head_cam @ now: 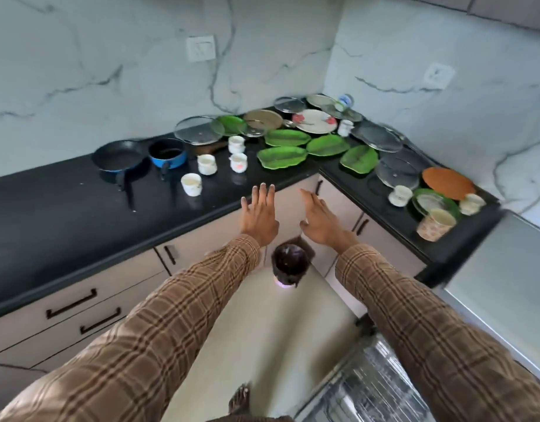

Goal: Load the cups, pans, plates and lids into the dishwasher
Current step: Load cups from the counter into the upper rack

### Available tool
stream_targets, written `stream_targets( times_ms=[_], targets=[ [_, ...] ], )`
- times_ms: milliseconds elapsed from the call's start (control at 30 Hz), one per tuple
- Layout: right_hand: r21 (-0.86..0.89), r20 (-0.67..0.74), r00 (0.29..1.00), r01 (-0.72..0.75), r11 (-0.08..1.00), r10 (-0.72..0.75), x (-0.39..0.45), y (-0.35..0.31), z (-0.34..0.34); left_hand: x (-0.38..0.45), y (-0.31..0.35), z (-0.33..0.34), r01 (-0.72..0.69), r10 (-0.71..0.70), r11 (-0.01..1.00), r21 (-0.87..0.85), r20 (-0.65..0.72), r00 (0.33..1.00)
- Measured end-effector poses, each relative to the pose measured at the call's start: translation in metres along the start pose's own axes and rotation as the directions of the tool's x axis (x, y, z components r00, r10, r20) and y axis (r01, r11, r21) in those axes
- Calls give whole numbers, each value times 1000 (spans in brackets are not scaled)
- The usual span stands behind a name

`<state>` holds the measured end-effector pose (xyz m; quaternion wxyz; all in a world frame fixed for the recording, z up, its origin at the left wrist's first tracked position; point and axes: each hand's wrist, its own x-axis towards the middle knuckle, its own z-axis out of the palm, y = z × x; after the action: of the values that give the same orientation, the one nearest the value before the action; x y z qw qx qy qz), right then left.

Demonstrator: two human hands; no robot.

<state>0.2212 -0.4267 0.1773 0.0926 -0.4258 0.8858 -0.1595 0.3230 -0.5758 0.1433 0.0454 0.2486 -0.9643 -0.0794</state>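
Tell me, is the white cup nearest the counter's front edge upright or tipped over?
Upright. The white cup stands on its base on the black counter, and its open mouth faces up.

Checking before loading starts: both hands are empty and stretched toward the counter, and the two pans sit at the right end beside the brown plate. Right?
Not quite. The head view shows the left hand and right hand empty and stretched toward the counter, but the frying pan and blue pan sit toward the left, far from the brown plate.
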Motion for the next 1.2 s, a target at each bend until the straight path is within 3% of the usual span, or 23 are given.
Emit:
stream_targets(
  times_ms=[300, 533, 667, 800, 900, 1100, 1200],
  targets=[
    [87, 131, 980, 142, 986, -153, 99, -56, 61, 51, -129, 20, 279, -280, 960, 31, 37, 959],
    [105, 187, 964, 169, 980, -187, 172, -46, 77, 89, -168, 20, 364, -371, 926, 104, 58, 927],
    [116, 182, 964, 175, 978, -194, 202, -48, 90, 112, -188, 25, 406, -407, 913, 32, 78, 910],
    [115, 193, 963, 167, 979, -187, 227, -43, 102, 150, -212, 33, 371, -372, 928, 35, 131, 919],
    [124, 178, 981, 56, 991, -78, 241, -36, 110, 174, -229, 39, 363, -356, 932, 3, 193, 914],
    [123, 220, 975, -73, 990, 44, 261, -38, 135, 209, -272, 56, 208, -289, 934, 289, 271, 918],
    [145, 211, 975, -95, 985, 63, 266, -47, 146, 215, -281, 60, 126, -211, 938, 324, 242, 947]
  ],
)
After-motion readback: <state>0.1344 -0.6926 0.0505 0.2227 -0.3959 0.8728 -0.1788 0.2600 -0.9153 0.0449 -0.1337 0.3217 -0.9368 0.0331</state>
